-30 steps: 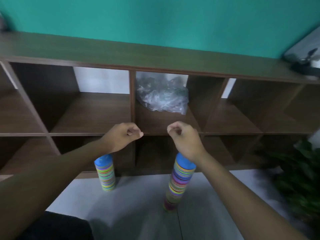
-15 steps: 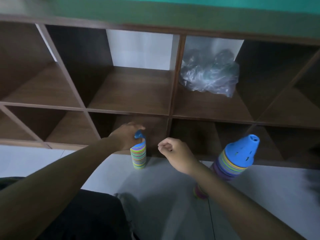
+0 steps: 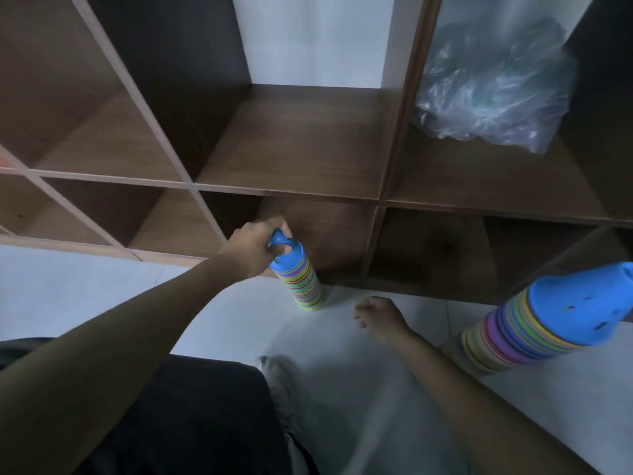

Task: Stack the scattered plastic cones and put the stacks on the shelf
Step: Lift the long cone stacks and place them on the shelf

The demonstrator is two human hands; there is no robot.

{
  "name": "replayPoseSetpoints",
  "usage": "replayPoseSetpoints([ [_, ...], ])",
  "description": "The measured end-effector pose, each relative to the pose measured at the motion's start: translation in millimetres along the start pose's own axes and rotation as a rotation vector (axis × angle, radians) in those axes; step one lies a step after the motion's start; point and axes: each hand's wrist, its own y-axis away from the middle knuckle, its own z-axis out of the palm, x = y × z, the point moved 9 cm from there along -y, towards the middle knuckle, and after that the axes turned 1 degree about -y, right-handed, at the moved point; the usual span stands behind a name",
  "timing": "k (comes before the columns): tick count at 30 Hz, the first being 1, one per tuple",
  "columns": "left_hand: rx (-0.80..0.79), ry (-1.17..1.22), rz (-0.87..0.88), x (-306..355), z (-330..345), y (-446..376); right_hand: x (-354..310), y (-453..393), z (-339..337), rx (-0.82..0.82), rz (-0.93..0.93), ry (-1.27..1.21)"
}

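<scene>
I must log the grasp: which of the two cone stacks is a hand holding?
The left cone stack, before the shelf: the left hand grips its blue top. The right cone stack stands untouched.

The left hand covers part of the blue top cone on the nearer striped stack of plastic cones, so its tip is only partly seen. The second, taller multicoloured cone stack is cut by the right edge. The right hand is blurred; its fingers seem loosely curled. The crumpled clear plastic bag hides its contents, and the brown wooden cubby shelf runs beyond the top and both side edges.
</scene>
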Motion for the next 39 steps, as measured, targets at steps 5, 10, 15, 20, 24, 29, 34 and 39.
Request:
replayPoseSetpoints([
  [5,0.001,0.107,-0.029,-26,-13,1,13,-21,31,-0.037,0.019,-0.043],
  [10,-0.046,0.189,-0.032,-44,-10,-7,10,-42,70,-0.138,0.184,-0.408],
  [15,-0.081,0.242,-0.033,-46,-4,-13,16,-61,90,-0.153,0.284,-0.523],
  [20,-0.081,0.325,-0.066,-42,0,-18,26,-77,106,-0.251,0.317,-0.583],
  [24,-0.033,0.332,-0.139,-48,-1,-20,31,-83,116,-0.287,0.329,-0.676],
  [29,0.039,0.409,-0.215,-55,-6,-19,37,-82,119,-0.313,0.371,-0.736],
  [34,0.044,0.580,-0.337,-57,-4,-12,36,-71,118,-0.336,0.400,-0.784],
  [39,0.031,0.632,-0.346,-43,-12,-1,36,-47,116,-0.358,0.410,-0.841],
])
